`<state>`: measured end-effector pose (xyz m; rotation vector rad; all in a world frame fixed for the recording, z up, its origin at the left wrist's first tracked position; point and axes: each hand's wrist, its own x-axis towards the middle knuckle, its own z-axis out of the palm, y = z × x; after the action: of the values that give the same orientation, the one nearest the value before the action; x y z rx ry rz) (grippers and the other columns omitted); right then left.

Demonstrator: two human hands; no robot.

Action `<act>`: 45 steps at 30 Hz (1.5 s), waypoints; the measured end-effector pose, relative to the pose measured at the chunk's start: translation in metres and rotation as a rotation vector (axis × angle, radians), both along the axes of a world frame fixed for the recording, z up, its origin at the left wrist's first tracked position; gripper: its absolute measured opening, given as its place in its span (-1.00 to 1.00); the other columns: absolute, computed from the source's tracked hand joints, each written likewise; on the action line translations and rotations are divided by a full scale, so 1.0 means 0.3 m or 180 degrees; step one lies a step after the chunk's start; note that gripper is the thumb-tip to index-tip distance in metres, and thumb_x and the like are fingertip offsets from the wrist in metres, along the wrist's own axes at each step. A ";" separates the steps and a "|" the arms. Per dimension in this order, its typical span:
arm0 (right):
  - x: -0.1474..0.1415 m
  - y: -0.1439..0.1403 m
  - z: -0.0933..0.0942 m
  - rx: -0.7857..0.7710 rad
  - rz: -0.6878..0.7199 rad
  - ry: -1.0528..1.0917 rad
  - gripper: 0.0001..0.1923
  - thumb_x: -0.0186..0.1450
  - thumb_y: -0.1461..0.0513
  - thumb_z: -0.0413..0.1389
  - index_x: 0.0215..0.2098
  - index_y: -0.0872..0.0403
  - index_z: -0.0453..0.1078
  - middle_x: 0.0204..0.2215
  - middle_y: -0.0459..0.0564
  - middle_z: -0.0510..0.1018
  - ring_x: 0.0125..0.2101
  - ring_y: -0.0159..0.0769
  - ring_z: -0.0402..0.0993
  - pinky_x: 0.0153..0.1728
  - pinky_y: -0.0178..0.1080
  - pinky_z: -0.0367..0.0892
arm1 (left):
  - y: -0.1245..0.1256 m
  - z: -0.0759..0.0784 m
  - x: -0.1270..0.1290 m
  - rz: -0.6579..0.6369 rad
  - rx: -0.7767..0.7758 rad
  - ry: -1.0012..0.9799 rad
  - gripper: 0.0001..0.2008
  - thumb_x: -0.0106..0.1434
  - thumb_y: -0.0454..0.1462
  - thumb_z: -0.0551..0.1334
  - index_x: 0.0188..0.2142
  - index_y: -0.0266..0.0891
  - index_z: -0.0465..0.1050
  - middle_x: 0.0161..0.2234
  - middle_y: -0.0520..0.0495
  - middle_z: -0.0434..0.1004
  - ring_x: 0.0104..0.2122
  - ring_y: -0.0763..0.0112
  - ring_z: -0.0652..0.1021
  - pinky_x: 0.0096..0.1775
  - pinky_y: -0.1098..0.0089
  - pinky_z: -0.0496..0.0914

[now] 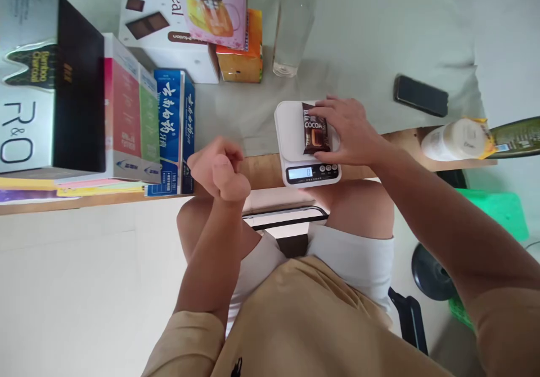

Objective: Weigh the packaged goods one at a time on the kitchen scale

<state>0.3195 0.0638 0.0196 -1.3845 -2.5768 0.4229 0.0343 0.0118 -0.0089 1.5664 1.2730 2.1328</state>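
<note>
A white digital kitchen scale [291, 132] lies at the table's front edge, its small display [300, 173] lit. On its platform rests a dark brown snack packet [315, 138] printed "COCOA". My right hand [348, 129] spans the packet from the right, fingers at its top end and thumb at its bottom end. To the left of the scale, my left hand [221, 169] is curled closed above the table edge, beside a blue toothpaste box [171, 129]. I see nothing held in it.
Boxes crowd the left: a black and silver box [80, 95], a pink and green box [135, 112], a white box with chocolate pictures [185, 56] and an orange box [240, 64]. A clear bottle [293, 34] stands behind the scale. A phone [421, 95] and a white bottle [451, 140] are at right.
</note>
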 end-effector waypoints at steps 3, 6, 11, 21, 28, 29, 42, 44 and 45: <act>0.057 -0.046 -0.053 0.0292 -0.0211 0.0470 -0.09 0.21 -0.27 0.24 0.42 -0.13 0.28 0.53 0.16 0.20 0.57 0.33 0.04 0.48 0.47 0.05 | 0.012 -0.013 0.008 -0.0080 -0.0023 -0.0098 -0.29 0.48 0.21 0.10 -0.62 -0.23 0.36 -0.72 0.06 0.07 -0.70 0.57 0.14 -0.52 0.36 -0.08; 0.141 -0.152 -0.151 0.0860 -0.0918 0.1522 -0.28 0.34 -0.30 0.03 0.29 -0.12 0.37 0.32 0.15 0.45 0.37 0.12 0.42 0.35 0.29 0.39 | 0.019 -0.018 0.012 -0.0349 -0.0107 -0.0160 -0.33 0.51 0.16 0.10 -0.60 -0.22 0.38 -0.72 0.06 0.10 -0.70 0.58 0.15 -0.55 0.35 -0.08; 0.181 -0.295 -0.275 0.1762 -0.1718 0.2394 -0.40 0.36 -0.28 -0.19 0.07 -0.13 0.30 -0.11 0.08 0.43 -0.10 -0.02 0.58 -0.22 0.07 0.55 | 0.004 0.009 0.039 -0.0924 -0.0626 0.0026 -0.30 0.53 0.16 0.13 -0.63 -0.22 0.39 -0.74 0.07 0.12 -0.72 0.59 0.18 -0.59 0.35 -0.05; 0.089 -0.385 -0.257 0.1492 -0.2442 0.2187 -0.43 0.31 -0.28 -0.28 -0.07 -0.12 0.24 -0.27 0.04 0.31 -0.27 -0.01 0.47 -0.26 0.15 0.50 | 0.026 0.013 0.107 -0.0615 -0.0929 0.0017 -0.76 0.47 -0.18 0.33 -0.35 -0.12 0.40 -0.36 0.03 0.40 -0.49 0.51 0.39 -0.49 0.27 0.20; 0.091 -0.379 -0.274 0.1325 -0.2624 0.2343 -0.40 0.35 -0.25 -0.29 0.04 -0.11 0.29 -0.26 0.10 0.37 -0.29 0.01 0.50 -0.28 0.15 0.50 | 0.004 0.002 0.114 -0.0776 -0.1003 0.0265 -0.49 0.49 -0.09 0.25 -0.60 -0.15 0.30 -0.66 0.03 0.15 -0.64 0.46 0.20 -0.52 0.24 0.03; 0.090 -0.380 -0.275 0.1320 -0.2628 0.2342 -0.40 0.35 -0.26 -0.29 0.02 -0.11 0.29 -0.27 0.10 0.36 -0.30 0.00 0.50 -0.28 0.15 0.51 | -0.001 0.005 0.118 -0.0751 -0.1069 0.0297 -0.48 0.51 -0.03 0.22 -0.58 -0.14 0.34 -0.67 0.04 0.14 -0.66 0.46 0.19 -0.52 0.24 0.03; -0.157 -0.136 0.094 0.0228 -0.1967 0.0529 -0.58 0.44 -0.01 0.02 0.14 -0.01 0.40 0.16 0.23 0.44 0.07 0.10 0.50 0.11 0.20 0.50 | 0.054 -0.020 0.103 -0.0544 -0.1166 0.0266 -0.91 0.14 -0.39 0.27 -0.43 -0.16 0.46 -0.39 -0.04 0.43 -0.43 0.42 0.42 -0.36 0.23 0.31; -0.226 -0.064 0.118 -0.0080 -0.1960 0.0204 -0.50 0.42 -0.04 0.08 0.22 0.01 0.36 0.20 0.27 0.41 0.10 0.18 0.49 0.07 0.23 0.51 | 0.059 -0.030 0.094 -0.0516 -0.1139 0.0242 -0.89 0.07 -0.43 0.25 -0.44 -0.19 0.46 -0.40 -0.03 0.43 -0.41 0.43 0.42 -0.35 0.26 0.30; -0.252 -0.035 0.115 -0.0200 -0.1953 0.0073 -0.46 0.41 -0.04 0.11 0.25 0.03 0.34 0.21 0.29 0.39 0.10 0.21 0.49 0.05 0.23 0.52 | 0.060 -0.033 0.089 -0.0476 -0.1153 0.0250 -0.89 0.06 -0.43 0.24 -0.44 -0.20 0.45 -0.41 -0.03 0.43 -0.41 0.44 0.41 -0.35 0.27 0.29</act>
<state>0.2438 0.0532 0.0543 -2.0599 -1.9816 0.4069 0.0610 0.0300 -0.0189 1.5438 1.4211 1.6544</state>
